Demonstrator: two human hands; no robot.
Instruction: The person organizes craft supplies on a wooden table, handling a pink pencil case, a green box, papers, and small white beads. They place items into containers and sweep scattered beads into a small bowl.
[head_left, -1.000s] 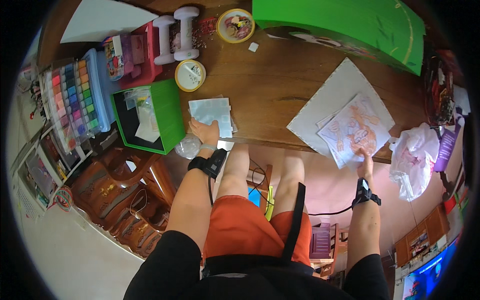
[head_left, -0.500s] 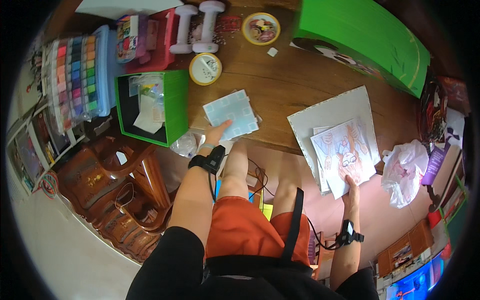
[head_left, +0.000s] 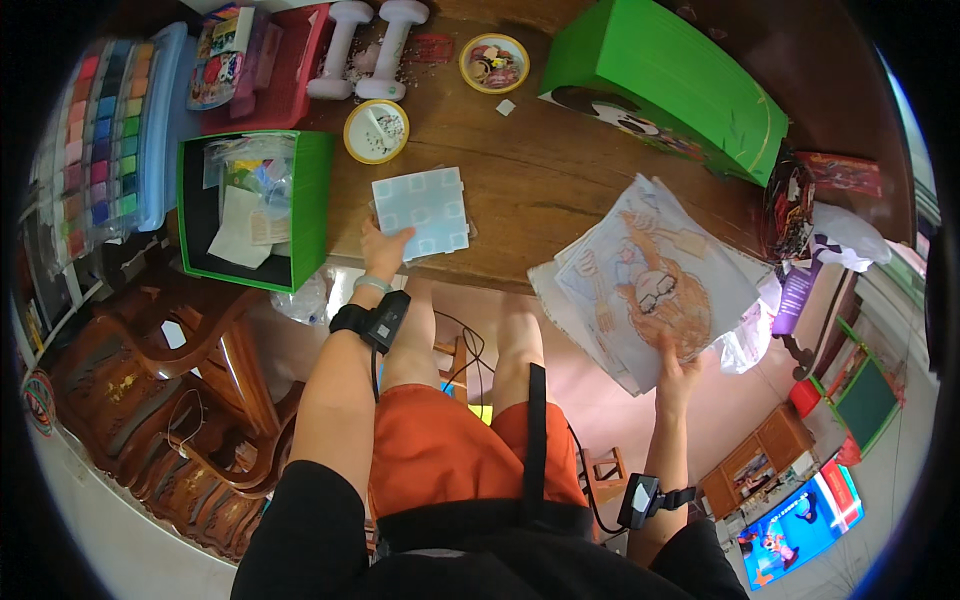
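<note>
On the near edge of the wooden table, my left hand (head_left: pixel 385 248) grips a flat pale-blue sheet with lighter square shapes (head_left: pixel 420 212) by its lower left corner, thumb on top and fingers underneath. Off the table's right front edge, my right hand (head_left: pixel 678 372) pinches a stack of paper drawings (head_left: pixel 610 255) from below, its thumb on the top page. That page carries a pencil-coloured figure with orange hair and glasses. The sheets fan out slightly and hang partly over the table, partly over the floor. Fingers of my right hand are hidden behind the papers.
A green open box (head_left: pixel 312 210) with papers and plastic packets stands left. Behind it are a small dish of beads (head_left: pixel 377 132), two pale dumbbells (head_left: pixel 393 50) and a round dish (head_left: pixel 494 64). A large green box (head_left: pixel 670 80) stands back right. A plastic bag (head_left: pixel 745 335) hangs beside the drawings.
My right hand has raised the drawings, which look larger and tilt further left, covering part of the plastic bag. My left hand keeps its hold on the pale-blue sheet. The whole view has shifted.
</note>
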